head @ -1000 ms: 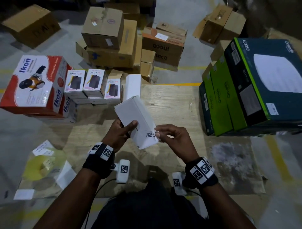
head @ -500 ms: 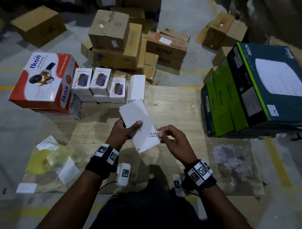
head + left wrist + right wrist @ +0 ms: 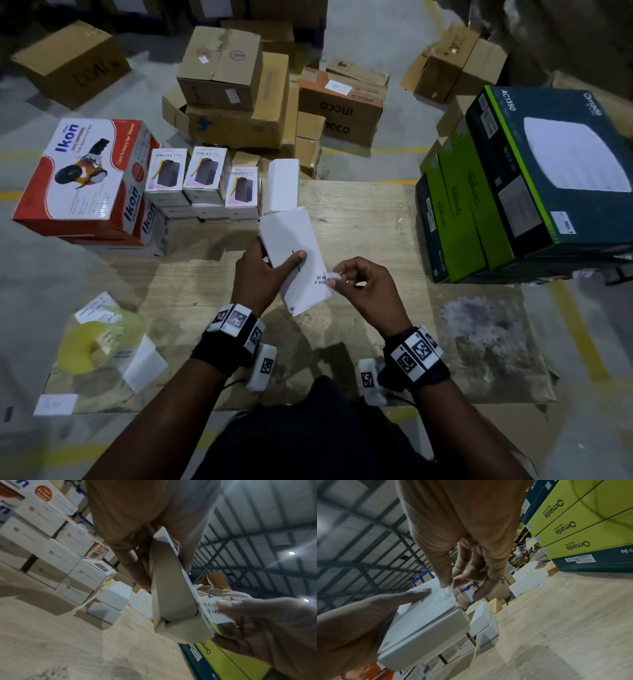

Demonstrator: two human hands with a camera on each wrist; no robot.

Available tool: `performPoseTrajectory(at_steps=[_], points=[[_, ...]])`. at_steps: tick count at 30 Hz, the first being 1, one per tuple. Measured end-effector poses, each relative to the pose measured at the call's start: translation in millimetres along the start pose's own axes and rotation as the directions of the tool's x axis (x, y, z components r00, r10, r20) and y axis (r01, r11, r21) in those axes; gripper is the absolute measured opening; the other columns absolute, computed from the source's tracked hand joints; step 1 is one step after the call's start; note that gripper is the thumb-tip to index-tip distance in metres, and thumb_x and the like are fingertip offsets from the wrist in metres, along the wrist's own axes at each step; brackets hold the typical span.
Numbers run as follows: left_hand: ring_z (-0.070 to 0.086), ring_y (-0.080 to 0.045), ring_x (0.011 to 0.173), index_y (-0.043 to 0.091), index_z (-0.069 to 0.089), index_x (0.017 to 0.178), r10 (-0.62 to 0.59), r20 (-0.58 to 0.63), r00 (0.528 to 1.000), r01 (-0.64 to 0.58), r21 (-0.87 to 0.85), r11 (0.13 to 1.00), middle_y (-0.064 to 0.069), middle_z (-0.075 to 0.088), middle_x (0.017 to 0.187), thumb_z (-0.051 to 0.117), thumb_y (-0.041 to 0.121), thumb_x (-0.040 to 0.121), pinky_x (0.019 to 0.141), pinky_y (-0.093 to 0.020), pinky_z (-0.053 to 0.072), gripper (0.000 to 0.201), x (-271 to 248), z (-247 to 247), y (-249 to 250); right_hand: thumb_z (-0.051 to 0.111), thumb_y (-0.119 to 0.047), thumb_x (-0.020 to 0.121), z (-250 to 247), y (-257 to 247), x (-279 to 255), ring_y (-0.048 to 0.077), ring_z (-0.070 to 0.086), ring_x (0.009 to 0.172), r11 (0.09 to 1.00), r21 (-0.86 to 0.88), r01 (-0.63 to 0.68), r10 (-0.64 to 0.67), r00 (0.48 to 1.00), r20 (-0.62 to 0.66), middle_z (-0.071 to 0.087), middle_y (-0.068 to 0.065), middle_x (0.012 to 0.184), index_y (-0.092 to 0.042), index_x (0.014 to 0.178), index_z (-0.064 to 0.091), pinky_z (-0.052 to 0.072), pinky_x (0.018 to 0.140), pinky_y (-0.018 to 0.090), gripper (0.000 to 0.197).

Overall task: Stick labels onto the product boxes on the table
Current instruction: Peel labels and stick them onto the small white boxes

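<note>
You are partway through one box, and most of the job looks to be ahead of you. Your left hand (image 3: 263, 274) holds a white box (image 3: 294, 253) up over the table (image 3: 359, 219), thumb laid flat across its top face and fingers curled round behind it. Your right hand (image 3: 363, 287) pinches a small label (image 3: 333, 277) between thumb and forefinger at the box's right edge, beside the printed "DO NOT… IF SEAL" wording. In the right wrist view the label's corner is lifted off the surface, so it is not yet pressed down; whether any part is already stuck, I cannot tell.

Left to do, as far as I can judge: smooth this label flat, set the box down, then work through the rest. The small Halley boxes (image 3: 205, 178) stand in a row at the table's far left, with a plain white one (image 3: 282, 186) just beside them. I cannot make out labels on any of them from here. The label roll (image 3: 89, 346) lies at your near left, with loose labels beside it.

Both wrists are raised clear of the table, hands close together, the right one's spare fingers loosely curled under the pinch.
</note>
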State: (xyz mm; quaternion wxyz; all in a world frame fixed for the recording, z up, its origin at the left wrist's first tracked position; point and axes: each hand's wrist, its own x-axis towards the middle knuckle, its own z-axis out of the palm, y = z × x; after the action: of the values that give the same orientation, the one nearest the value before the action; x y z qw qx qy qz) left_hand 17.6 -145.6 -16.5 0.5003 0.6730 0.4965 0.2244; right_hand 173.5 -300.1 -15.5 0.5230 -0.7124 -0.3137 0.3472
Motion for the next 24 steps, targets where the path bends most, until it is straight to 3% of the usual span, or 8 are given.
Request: performPoseTrajectory(at_steps=[2, 5, 9, 12, 14, 17, 20, 24], points=[[0.065, 0.0, 0.089, 0.022, 0.061, 0.117, 0.018, -0.039, 0.999, -0.016, 0.044, 0.999, 0.012, 0.069, 0.101, 0.082, 0.057, 0.07, 0.065, -0.018, 0.049, 0.063, -3, 3, 3, 0.086, -0.015, 0.078, 3, 0, 1, 0.007, 0.055, 0.066, 1.0, -0.012, -0.015, 0.014, 1.0, -0.025, 0.066, -0.008, 0.071, -0.018, 0.093, 0.078, 0.051, 0.069, 0.029, 0.017], [0.064, -0.001, 0.083, 0.02, 0.06, 0.112, -0.002, -0.09, 0.996, 0.007, 0.061, 0.998, 0.01, 0.068, 0.096, 0.082, 0.057, 0.069, 0.061, -0.018, 0.046, 0.061, -3, 6, 5, 0.084, -0.015, 0.08, 8, 0, 0, 0.007, 0.059, 0.071, 0.991, -0.11, 0.082, -0.09, 0.994, -0.064, 0.071, -0.008, 0.079, -0.022, 0.09, 0.082, 0.056, 0.071, 0.035, 0.013], [0.066, -0.012, 0.086, 0.017, 0.064, 0.108, -0.116, -0.055, 0.992, 0.116, 0.009, 0.993, 0.007, 0.07, 0.097, 0.082, 0.06, 0.066, 0.07, -0.03, 0.054, 0.063, 5, 5, -2, 0.081, -0.014, 0.081, 9, -1, -3, 0.011, 0.056, 0.087, 0.928, -0.283, 0.242, -0.266, 0.963, -0.048, 0.065, -0.011, 0.079, -0.029, 0.092, 0.081, 0.045, 0.069, 0.018, 0.018], [0.072, -0.015, 0.085, 0.02, 0.069, 0.101, -0.238, 0.029, 0.971, 0.24, -0.09, 0.967, 0.006, 0.075, 0.094, 0.083, 0.068, 0.055, 0.073, -0.045, 0.062, 0.068, 11, 4, -8, 0.079, -0.015, 0.081, 6, -3, -2, 0.013, 0.056, 0.09, 0.935, -0.244, 0.258, -0.269, 0.963, -0.011, 0.067, -0.006, 0.08, -0.029, 0.092, 0.081, 0.051, 0.071, 0.03, 0.018], [0.073, -0.018, 0.084, 0.016, 0.072, 0.097, -0.286, 0.084, 0.955, 0.296, -0.154, 0.943, 0.001, 0.076, 0.093, 0.086, 0.056, 0.062, 0.074, -0.049, 0.062, 0.055, 13, 5, -8, 0.079, -0.014, 0.081, 5, -3, -2, 0.015, 0.057, 0.094, 0.948, -0.195, 0.251, -0.252, 0.968, 0.019, 0.069, -0.006, 0.083, -0.028, 0.093, 0.081, 0.053, 0.072, 0.036, 0.018], [0.074, -0.02, 0.087, 0.011, 0.074, 0.097, -0.362, 0.174, 0.916, 0.395, -0.232, 0.889, -0.004, 0.077, 0.097, 0.086, 0.039, 0.073, 0.082, -0.045, 0.061, 0.038, 13, 7, -7, 0.08, -0.012, 0.082, 4, -3, -2, 0.017, 0.057, 0.097, 0.95, -0.171, 0.262, -0.258, 0.965, 0.048, 0.071, -0.009, 0.085, -0.027, 0.093, 0.081, 0.053, 0.073, 0.038, 0.019], [0.074, -0.021, 0.09, 0.012, 0.074, 0.101, -0.394, 0.26, 0.881, 0.455, -0.243, 0.857, -0.003, 0.077, 0.098, 0.084, 0.039, 0.076, 0.085, -0.04, 0.06, 0.039, 12, 6, -7, 0.081, -0.015, 0.084, 3, -4, -3, 0.018, 0.058, 0.1, 0.96, -0.138, 0.244, -0.236, 0.969, 0.068, 0.072, -0.009, 0.087, -0.026, 0.092, 0.081, 0.054, 0.073, 0.038, 0.014], [0.074, -0.022, 0.091, 0.012, 0.074, 0.102, -0.373, 0.315, 0.873, 0.454, -0.243, 0.857, -0.004, 0.077, 0.099, 0.083, 0.04, 0.077, 0.082, -0.037, 0.06, 0.038, 11, 7, -4, 0.078, -0.015, 0.088, 0, -5, -4, 0.022, 0.061, 0.1, 0.984, -0.025, 0.177, -0.175, 0.983, 0.049, 0.071, -0.007, 0.091, -0.021, 0.091, 0.079, 0.054, 0.073, 0.035, 0.007]])
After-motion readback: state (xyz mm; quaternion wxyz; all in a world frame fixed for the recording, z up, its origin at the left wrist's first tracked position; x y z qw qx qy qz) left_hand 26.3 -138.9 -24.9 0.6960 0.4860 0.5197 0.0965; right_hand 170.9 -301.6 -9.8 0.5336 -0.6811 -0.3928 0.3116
